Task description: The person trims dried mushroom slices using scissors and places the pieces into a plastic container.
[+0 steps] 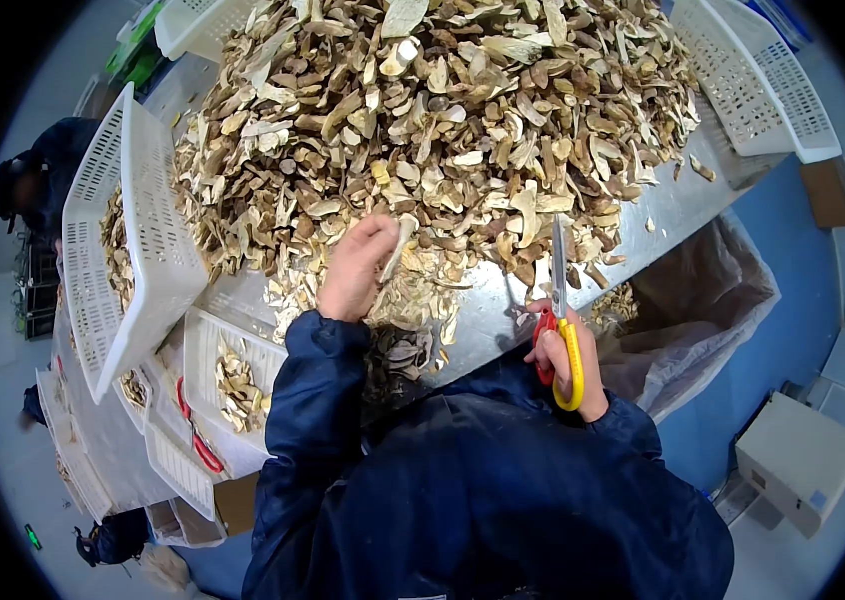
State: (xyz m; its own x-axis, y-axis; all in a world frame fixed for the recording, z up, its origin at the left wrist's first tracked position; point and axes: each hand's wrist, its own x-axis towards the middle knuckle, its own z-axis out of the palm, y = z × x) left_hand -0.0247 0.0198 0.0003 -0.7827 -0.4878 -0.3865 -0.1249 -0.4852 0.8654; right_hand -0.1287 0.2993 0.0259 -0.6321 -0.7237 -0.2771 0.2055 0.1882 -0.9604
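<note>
Between the fingers of my left hand [357, 268] is a pale dried mushroom slice [400, 246], held upright over the near edge of the pile. My right hand [575, 360] grips scissors [560, 290] with one yellow and one red handle, the blades pointing away from me and looking nearly closed. A large heap of dried mushroom slices [443, 130] covers the metal table [488, 300] beyond both hands. Small pale scraps [418, 293] lie just right of my left hand, with darker pieces [403, 352] nearer my body.
A tall white perforated basket [158, 262] stands at the left, beside a white tray [205, 365] with slices and red-handled scissors [205, 452]. Another basket [743, 85] is at the upper right. A lined bin [733, 300] stands below the table's right edge. People [68, 160] are at far left.
</note>
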